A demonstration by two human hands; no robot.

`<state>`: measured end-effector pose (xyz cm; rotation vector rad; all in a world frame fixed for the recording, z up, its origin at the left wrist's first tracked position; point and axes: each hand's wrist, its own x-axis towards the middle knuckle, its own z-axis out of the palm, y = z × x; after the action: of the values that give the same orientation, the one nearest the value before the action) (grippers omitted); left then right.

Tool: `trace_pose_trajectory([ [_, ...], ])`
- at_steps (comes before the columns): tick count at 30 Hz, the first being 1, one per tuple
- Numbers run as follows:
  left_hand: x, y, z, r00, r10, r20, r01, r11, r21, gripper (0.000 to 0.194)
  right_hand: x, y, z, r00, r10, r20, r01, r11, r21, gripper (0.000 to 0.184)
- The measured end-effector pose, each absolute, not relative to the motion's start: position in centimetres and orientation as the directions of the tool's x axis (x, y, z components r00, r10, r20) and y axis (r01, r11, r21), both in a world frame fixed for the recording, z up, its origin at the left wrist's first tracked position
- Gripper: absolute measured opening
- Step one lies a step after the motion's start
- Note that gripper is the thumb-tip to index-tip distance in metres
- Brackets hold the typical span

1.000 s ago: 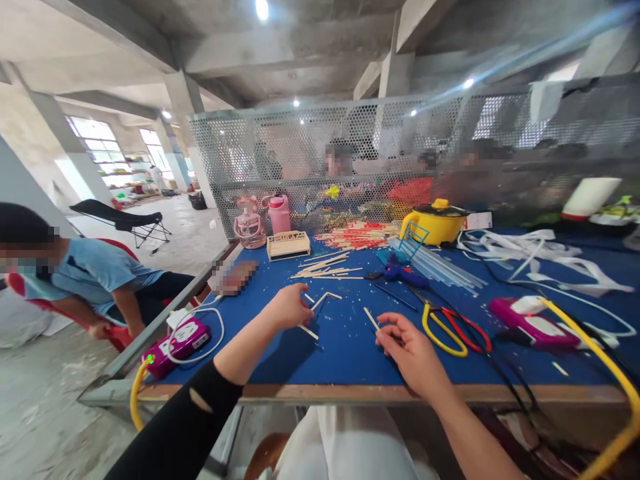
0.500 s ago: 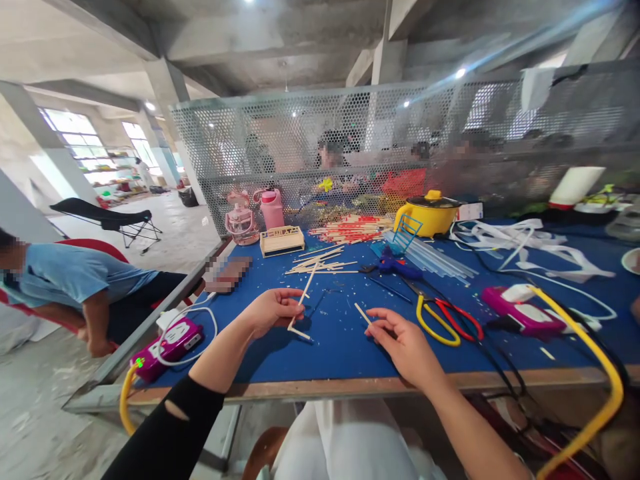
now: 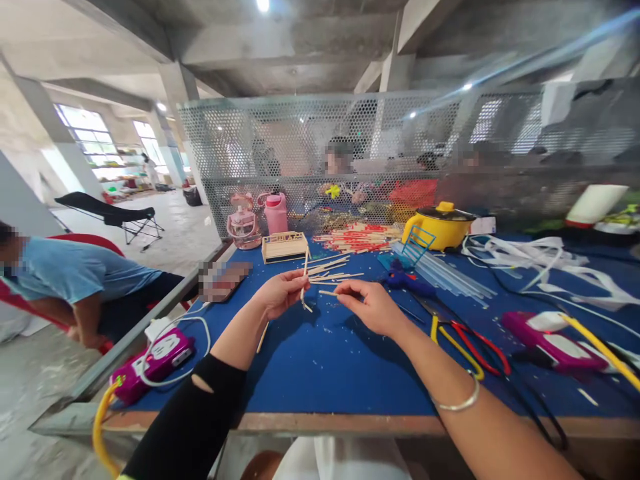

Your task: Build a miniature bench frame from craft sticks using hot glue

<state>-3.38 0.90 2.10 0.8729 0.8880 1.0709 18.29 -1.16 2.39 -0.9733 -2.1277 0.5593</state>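
The joined sticks (image 3: 305,270) stand roughly upright above the table (image 3: 320,380), one long piece with a bent lower end, pinched between the thumb and fingers of the left hand (image 3: 284,295). Just beside them, the right hand (image 3: 367,305) has a narrow grip on a short stick (image 3: 328,293), which points toward the left hand. Another stick (image 3: 263,337) shows beside the left forearm. Beyond the hands lies a loose spread of pale sticks (image 3: 334,268), with a small wooden tray (image 3: 285,249) to its left and a heap of red-and-pale sticks (image 3: 356,237) behind it. A pink bottle (image 3: 277,215) and a clear pink jug (image 3: 243,228) stand near the tray. Right of the heap are a yellow pot (image 3: 437,230), a blue wire rack (image 3: 418,245), translucent rods (image 3: 447,272) and white strips (image 3: 555,267). Nearer, a yellow-and-red-handled tool (image 3: 467,343) lies left of a purple power strip (image 3: 557,343). Behind everything rises a perforated metal screen (image 3: 300,143); at far left a person in a blue shirt (image 3: 87,273) leans forward.
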Motion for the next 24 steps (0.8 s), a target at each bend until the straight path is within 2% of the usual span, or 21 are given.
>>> trace_pose_trajectory([
  [4, -2.9, 0.7, 1.5, 0.169, 0.970, -0.177, -0.384, 0.230, 0.894, 0.029, 17.9, -2.2, 1.1, -0.467, 0.708, 0.530, 0.468, 0.707, -0.530, 0.015],
  [10, -1.8, 0.3, 1.1, 0.133, 0.967, -0.216, -0.338, 0.250, 0.908, 0.050, 18.1, -2.4, 0.8, -0.513, 0.667, 0.541, 0.528, 0.742, -0.413, 0.014],
  [24, -1.2, -0.3, 1.1, 0.119, 0.971, -0.209, -0.299, 0.236, 0.925, 0.054, 18.3, -2.3, 0.6, -0.499, 0.672, 0.548, 0.577, 0.729, -0.369, 0.011],
])
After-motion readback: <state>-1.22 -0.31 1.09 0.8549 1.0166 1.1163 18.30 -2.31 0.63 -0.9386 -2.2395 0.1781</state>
